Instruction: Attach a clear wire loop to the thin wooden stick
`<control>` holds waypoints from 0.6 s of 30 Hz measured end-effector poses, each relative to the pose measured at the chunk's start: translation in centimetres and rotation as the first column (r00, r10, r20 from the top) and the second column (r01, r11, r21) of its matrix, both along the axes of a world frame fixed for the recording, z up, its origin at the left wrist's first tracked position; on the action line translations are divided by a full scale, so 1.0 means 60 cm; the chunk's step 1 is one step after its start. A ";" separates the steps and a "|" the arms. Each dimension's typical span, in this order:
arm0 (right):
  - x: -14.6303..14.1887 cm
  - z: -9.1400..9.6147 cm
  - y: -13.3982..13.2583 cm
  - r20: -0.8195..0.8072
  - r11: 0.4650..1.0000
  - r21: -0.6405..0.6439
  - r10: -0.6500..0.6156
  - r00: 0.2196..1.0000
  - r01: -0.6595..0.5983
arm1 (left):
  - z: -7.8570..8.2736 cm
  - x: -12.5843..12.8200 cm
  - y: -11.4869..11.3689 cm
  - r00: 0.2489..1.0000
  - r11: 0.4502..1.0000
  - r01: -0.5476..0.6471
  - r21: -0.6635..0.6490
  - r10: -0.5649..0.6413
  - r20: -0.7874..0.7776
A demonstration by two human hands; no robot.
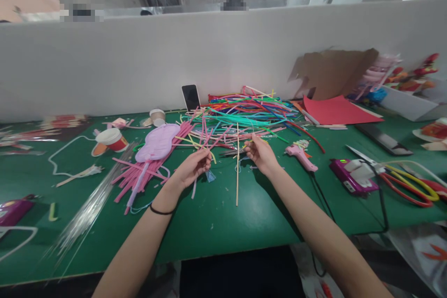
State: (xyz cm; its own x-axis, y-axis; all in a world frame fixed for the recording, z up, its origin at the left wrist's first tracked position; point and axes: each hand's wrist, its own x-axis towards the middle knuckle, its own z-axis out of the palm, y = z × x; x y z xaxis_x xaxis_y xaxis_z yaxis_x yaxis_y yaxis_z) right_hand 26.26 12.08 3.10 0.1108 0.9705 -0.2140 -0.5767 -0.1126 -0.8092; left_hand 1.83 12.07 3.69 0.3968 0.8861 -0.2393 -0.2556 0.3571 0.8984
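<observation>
Both my hands are over a green table (216, 214) in front of a heap of coloured pipe cleaners (244, 111). My left hand (193, 167) is curled, its fingertips pinched on a pink strand whose end hangs below it. My right hand (260, 152) is closed in a pinch on thin strands at the near edge of the heap. Between the hands a thin wooden stick (237, 167) lies pointing toward me. A bundle of pink strips (139, 174) lies left of my left hand, beside a pink sleep-mask-shaped item (159, 142).
A pink glue gun (302, 156) lies right of my right hand, with a purple device (349, 177) and red-and-yellow scissors (412, 186) further right. A phone (191, 98) leans on the grey partition. Paper cup (111, 139), wire bundle (87, 209), red paper (335, 109) and torn cardboard (331, 72) lie around.
</observation>
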 end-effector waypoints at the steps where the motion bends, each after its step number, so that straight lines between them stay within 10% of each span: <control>1: 0.000 0.001 0.000 -0.005 1.000 -0.006 -0.002 1.000 0.002 | 0.001 0.001 -0.001 1.000 1.000 0.004 0.000 -0.004 0.004; 18: -0.003 0.009 -0.002 -0.017 0.998 0.056 -0.015 1.000 0.016 | -0.010 -0.007 0.001 0.988 0.989 0.120 -0.082 -0.127 -0.085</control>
State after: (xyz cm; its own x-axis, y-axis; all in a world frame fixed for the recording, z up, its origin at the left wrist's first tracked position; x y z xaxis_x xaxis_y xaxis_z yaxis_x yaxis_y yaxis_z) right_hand 26.11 11.98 3.67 0.1224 0.9792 -0.1616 -0.5916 -0.0588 -0.8041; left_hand 1.44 12.12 3.07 0.4761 0.8095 -0.3436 -0.1251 0.4491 0.8847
